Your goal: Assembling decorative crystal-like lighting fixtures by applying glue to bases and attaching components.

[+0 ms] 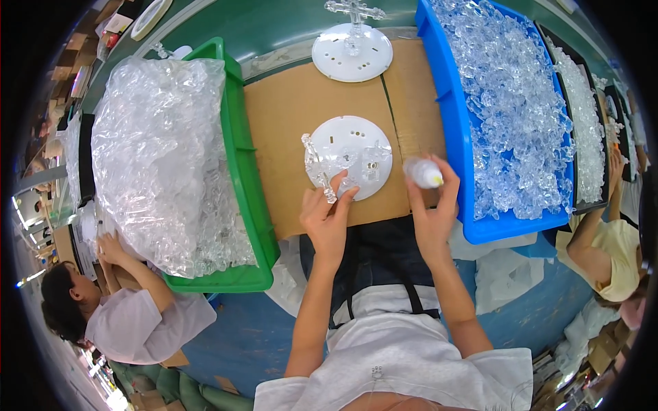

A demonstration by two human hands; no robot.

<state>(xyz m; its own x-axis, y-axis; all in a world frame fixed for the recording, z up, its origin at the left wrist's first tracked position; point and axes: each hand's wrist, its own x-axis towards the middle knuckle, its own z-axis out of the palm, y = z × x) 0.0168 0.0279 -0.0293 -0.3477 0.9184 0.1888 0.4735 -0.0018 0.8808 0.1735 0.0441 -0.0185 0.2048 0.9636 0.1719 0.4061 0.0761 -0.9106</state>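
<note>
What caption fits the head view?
Left hand presses clear plastic piece on white disc; right hand holds small bottle.

I count two white round discs point(347, 166) on the cardboard, one under my fingers and a second one point(352, 52) farther up. Two clear plastic pieces are standing on discs: one long piece point(317, 166) on the near disc, one cross-shaped piece point(355, 11) on the far disc. One small glue bottle point(423, 172). One green bin point(245, 164), one blue bin point(454, 130); the clear bits heaped in them are too many to count. Two cardboard sheets point(288, 116) side by side. Two other people at the edges.
</note>
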